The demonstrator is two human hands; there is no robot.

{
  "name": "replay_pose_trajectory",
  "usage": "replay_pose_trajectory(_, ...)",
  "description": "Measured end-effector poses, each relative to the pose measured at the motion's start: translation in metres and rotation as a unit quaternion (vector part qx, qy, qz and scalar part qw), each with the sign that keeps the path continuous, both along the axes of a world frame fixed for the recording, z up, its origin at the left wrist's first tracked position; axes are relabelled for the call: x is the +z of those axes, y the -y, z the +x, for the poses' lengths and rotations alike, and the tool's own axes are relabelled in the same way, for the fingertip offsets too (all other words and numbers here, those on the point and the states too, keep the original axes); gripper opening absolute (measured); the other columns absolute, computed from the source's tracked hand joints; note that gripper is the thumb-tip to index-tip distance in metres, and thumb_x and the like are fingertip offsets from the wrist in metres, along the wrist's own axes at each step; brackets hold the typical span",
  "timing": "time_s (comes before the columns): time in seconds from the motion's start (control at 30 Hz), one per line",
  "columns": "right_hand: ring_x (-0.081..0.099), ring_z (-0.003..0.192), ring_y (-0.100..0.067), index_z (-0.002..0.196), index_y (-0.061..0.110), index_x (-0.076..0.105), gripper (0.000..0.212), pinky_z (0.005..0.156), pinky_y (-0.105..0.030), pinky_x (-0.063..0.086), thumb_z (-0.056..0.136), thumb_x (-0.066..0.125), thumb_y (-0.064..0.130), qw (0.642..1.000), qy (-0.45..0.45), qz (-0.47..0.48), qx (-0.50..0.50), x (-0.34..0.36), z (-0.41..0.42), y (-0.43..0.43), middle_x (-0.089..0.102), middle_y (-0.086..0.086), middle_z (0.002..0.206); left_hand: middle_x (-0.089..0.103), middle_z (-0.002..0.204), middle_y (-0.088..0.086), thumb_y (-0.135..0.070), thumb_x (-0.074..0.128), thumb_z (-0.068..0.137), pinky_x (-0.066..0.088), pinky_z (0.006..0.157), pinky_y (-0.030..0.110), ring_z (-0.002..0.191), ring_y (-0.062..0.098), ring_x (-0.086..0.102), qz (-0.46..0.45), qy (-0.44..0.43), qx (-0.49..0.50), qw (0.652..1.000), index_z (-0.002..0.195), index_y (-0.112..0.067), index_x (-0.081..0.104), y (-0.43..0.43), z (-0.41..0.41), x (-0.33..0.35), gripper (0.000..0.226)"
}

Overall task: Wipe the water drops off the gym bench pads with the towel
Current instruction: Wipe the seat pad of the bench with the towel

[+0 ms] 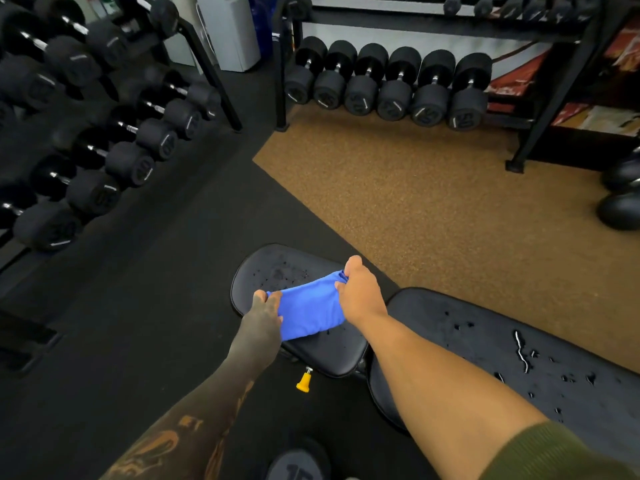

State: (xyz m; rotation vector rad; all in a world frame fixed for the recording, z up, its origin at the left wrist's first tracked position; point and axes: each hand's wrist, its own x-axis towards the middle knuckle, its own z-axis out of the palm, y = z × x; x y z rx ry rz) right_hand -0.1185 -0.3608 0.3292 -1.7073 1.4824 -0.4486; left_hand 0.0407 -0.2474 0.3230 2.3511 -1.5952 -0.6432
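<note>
A blue towel [309, 307] lies stretched across the small black seat pad [277, 271] of the gym bench. My left hand [266, 308] grips the towel's near left end. My right hand [358, 289] pinches its bunched far right end. Water drops dot the seat pad beyond the towel. The long black back pad [485, 358] to the right carries many drops and a streak of water.
A yellow adjustment knob [304, 381] hangs under the seat pad. Dumbbell racks [104, 133] stand at the left and along the back [388, 84]. A dumbbell [298, 462] sits by my feet. Dark balls [620, 202] lie at the right on the brown floor.
</note>
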Motion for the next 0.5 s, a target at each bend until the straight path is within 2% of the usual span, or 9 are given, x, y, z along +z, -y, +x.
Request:
replay_pose_trajectory(0.1,0.040,0.071,-0.020,0.081,0.016,0.032,0.020,0.058,-0.032,0.034,0.089,0.041,0.000,0.996,-0.066,-0.049,0.035,-0.018,0.018,0.012,0.041,-0.005,0.085,0.034,0.131,0.010,-0.016,0.042,0.100,0.045,0.081,0.029,0.094,0.029,0.060,0.013,0.003,-0.006,1.000,0.146,-0.008,0.032,0.008,0.009,-0.019,0.048)
replay_pose_trajectory(0.23,0.040,0.073,-0.021,0.085,0.016,0.033,0.022,0.050,-0.028,0.024,0.086,0.036,-0.005,0.988,-0.120,-0.075,0.064,-0.031,0.043,0.027,0.039,-0.005,0.091,0.035,0.130,0.011,-0.020,0.044,0.100,0.048,0.087,0.034,0.098,0.029,0.060,0.014,0.013,-0.018,1.000,0.145,-0.008,0.032,0.024,0.019,-0.033,0.047)
replay_pose_trajectory(0.3,0.042,0.075,-0.022,0.086,0.017,0.034,0.023,0.053,-0.030,0.028,0.086,0.037,-0.006,0.987,-0.116,-0.085,0.075,-0.036,0.057,0.035,0.040,-0.006,0.093,0.037,0.127,0.010,-0.021,0.044,0.100,0.048,0.084,0.037,0.098,0.030,0.059,0.029,0.020,-0.028,0.999,0.142,-0.009,0.034,0.031,0.026,-0.036,0.045)
replay_pose_trajectory(0.37,0.044,0.077,-0.022,0.087,0.019,0.034,0.024,0.058,-0.031,0.032,0.088,0.039,-0.005,0.988,-0.111,-0.083,0.075,-0.041,0.069,0.041,0.041,-0.006,0.096,0.038,0.123,0.008,-0.024,0.046,0.100,0.045,0.075,0.037,0.097,0.031,0.059,0.049,0.034,-0.037,0.998,0.139,-0.012,0.036,0.036,0.033,-0.038,0.043)
replay_pose_trajectory(0.43,0.047,0.083,-0.024,0.091,0.017,0.039,0.019,0.063,-0.035,0.038,0.091,0.042,-0.001,0.988,-0.111,-0.081,0.077,-0.046,0.078,0.044,0.043,-0.007,0.101,0.042,0.117,0.007,-0.032,0.048,0.097,0.044,0.071,0.036,0.096,0.027,0.056,0.040,0.116,-0.068,0.990,0.134,-0.015,0.040,0.040,0.043,-0.040,0.042)
replay_pose_trajectory(0.5,0.049,0.102,-0.027,0.105,0.013,0.049,0.012,0.081,-0.039,0.045,0.095,0.046,0.008,0.986,-0.126,-0.087,0.071,-0.053,0.084,0.044,0.045,-0.009,0.115,0.050,0.113,0.006,-0.039,0.051,0.094,0.047,0.077,0.038,0.099,0.026,0.053,-0.007,0.220,-0.107,0.970,0.130,-0.017,0.048,0.043,0.057,-0.047,0.043)
